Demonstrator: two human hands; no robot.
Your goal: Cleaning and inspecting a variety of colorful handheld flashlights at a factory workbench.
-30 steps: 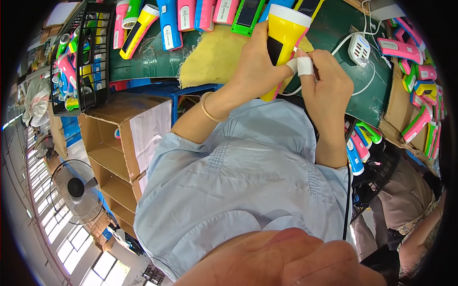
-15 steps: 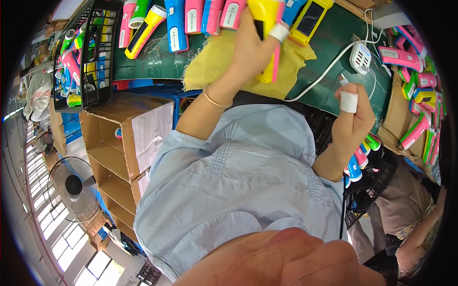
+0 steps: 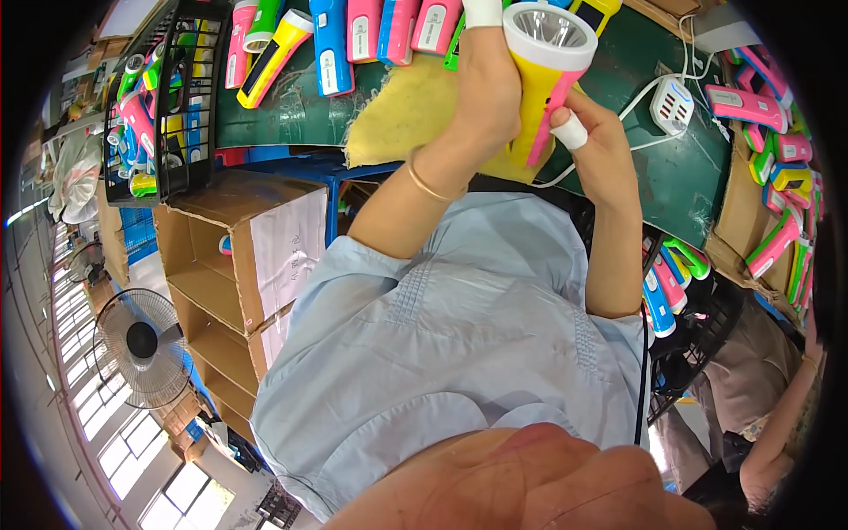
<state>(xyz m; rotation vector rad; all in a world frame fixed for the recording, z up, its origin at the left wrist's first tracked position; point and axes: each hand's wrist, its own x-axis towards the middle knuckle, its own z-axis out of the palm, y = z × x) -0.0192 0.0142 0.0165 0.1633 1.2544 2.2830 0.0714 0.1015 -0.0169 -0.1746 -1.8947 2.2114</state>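
My left hand is closed around a flashlight with a yellow and pink body and a white rim. Its reflector faces up toward me. At the pink side of the body, my right hand is closed, its taped thumb close to a small dark spot there. The cable plug seen in that hand a moment ago is hidden by the fingers. A yellow cloth lies beneath both hands on the green table.
More flashlights line the table's far side. A white USB charging hub with cables sits to the right. Flashlights fill a black basket at left and a cardboard box at right. Cardboard shelves stand left, near a fan.
My right hand has moved left and up to the flashlight's side. The flashlight has come nearer and tipped so its reflector shows. My left hand has shifted its grip along it.
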